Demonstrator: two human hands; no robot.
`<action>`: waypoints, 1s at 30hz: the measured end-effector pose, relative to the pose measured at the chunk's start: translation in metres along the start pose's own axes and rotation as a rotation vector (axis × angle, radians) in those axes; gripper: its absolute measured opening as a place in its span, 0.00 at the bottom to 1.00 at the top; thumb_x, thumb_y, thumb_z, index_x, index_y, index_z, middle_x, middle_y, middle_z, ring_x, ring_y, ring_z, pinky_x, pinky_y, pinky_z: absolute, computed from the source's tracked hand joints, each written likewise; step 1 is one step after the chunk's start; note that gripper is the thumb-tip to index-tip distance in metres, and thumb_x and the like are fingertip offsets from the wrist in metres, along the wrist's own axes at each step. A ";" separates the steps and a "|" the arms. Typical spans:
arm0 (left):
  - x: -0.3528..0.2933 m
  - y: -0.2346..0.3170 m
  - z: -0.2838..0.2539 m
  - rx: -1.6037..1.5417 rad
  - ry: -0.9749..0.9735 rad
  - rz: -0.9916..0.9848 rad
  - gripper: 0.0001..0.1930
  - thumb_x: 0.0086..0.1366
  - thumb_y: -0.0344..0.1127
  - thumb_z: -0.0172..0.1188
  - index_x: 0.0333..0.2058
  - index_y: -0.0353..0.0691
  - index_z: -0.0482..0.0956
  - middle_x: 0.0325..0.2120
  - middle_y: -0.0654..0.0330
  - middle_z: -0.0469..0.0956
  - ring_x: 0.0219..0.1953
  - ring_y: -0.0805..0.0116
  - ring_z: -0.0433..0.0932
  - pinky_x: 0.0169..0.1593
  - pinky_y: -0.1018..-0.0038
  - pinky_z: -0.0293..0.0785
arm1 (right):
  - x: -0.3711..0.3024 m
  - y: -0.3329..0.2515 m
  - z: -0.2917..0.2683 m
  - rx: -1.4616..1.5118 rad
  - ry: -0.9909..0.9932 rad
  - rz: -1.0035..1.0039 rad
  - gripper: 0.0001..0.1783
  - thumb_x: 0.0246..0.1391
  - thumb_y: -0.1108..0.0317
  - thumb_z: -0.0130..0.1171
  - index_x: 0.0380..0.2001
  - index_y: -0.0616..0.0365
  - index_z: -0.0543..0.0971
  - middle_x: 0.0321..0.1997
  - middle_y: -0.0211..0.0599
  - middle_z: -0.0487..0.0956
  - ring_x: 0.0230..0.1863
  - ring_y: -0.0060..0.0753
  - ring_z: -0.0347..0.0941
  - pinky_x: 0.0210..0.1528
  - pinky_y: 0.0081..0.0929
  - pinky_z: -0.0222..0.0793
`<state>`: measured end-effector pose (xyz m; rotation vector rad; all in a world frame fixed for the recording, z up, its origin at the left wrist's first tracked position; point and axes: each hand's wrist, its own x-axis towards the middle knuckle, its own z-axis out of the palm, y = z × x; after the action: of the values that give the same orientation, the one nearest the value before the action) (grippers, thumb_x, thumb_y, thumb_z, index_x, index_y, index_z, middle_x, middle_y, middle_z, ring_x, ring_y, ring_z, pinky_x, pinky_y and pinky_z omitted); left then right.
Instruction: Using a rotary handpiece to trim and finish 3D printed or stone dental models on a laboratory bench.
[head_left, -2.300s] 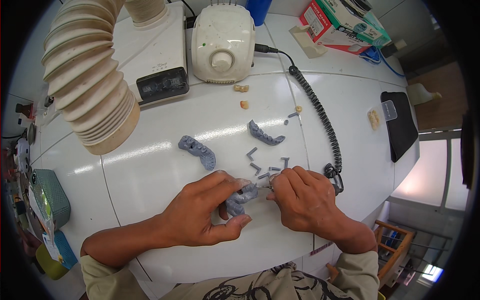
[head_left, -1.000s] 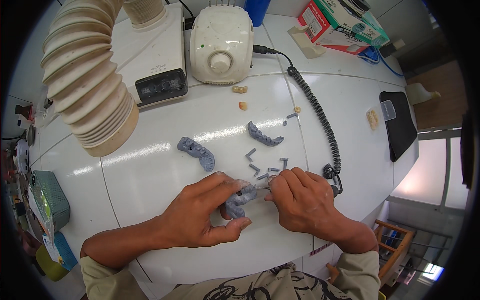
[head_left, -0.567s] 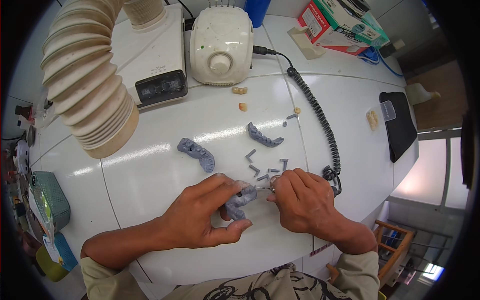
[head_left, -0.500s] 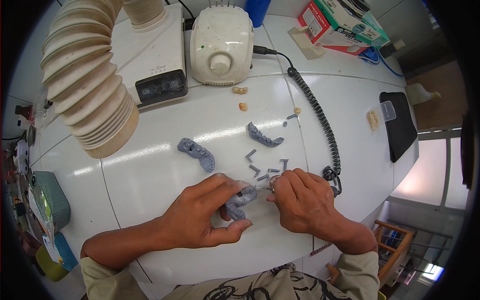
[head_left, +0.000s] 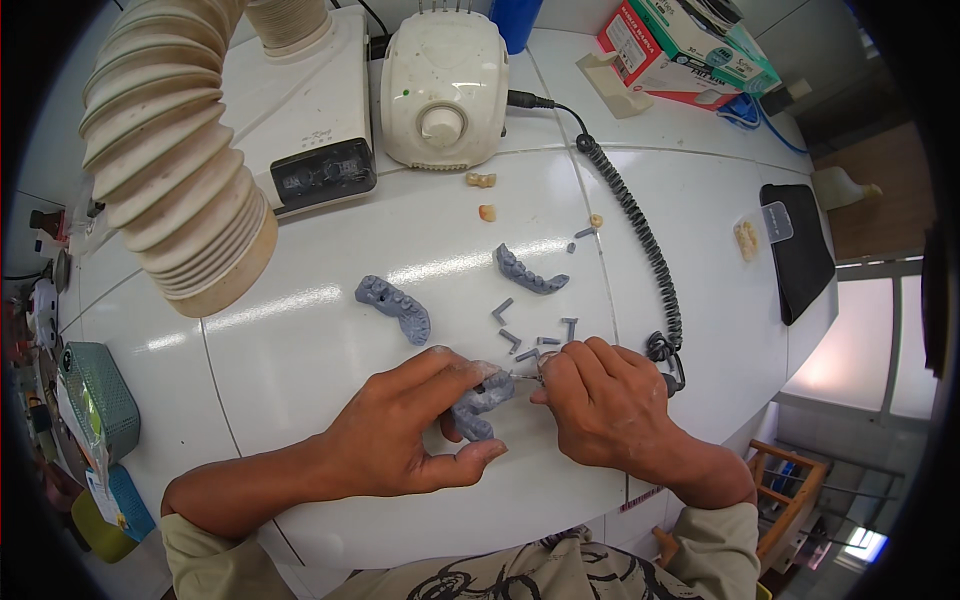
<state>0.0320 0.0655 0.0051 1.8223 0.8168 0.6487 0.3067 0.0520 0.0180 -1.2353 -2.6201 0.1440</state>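
Between the thumb and fingers of my left hand [head_left: 415, 420] is a grey dental model [head_left: 484, 404], curved like part of a jaw. My right hand [head_left: 603, 402] is wrapped round a rotary handpiece [head_left: 672, 384], mostly hidden by the fingers. Its thin metal bit [head_left: 526, 377] points left and meets, or nearly meets, the model's right edge. Pale dust coats the fingertips. Beyond my hands lie two more grey dental models, a left one [head_left: 393, 310] and a right one [head_left: 530, 272]. Several small grey bent pegs [head_left: 510, 341] are scattered just past the right hand.
A coiled black cord [head_left: 632, 215] runs from the cream control unit [head_left: 443, 95] to the handpiece. The ribbed suction hose [head_left: 175, 160] hangs at the left. Tooth-coloured crowns [head_left: 481, 180] lie near the unit. A black pouch [head_left: 797, 255] and glove boxes [head_left: 680, 55] are at the right.
Almost nothing differs. The right hand and the bit have shifted very slightly against the model; the left hand keeps its hold.
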 end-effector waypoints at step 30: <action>0.002 -0.004 0.000 0.046 -0.020 0.058 0.35 0.63 0.42 0.83 0.60 0.23 0.80 0.45 0.51 0.79 0.34 0.65 0.86 0.37 0.73 0.88 | 0.000 0.001 0.002 0.017 0.013 0.006 0.14 0.53 0.69 0.74 0.34 0.60 0.77 0.31 0.39 0.77 0.30 0.38 0.78 0.28 0.34 0.71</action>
<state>0.0319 0.0679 0.0016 1.8969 0.7741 0.6524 0.3071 0.0525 0.0163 -1.2352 -2.5989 0.1582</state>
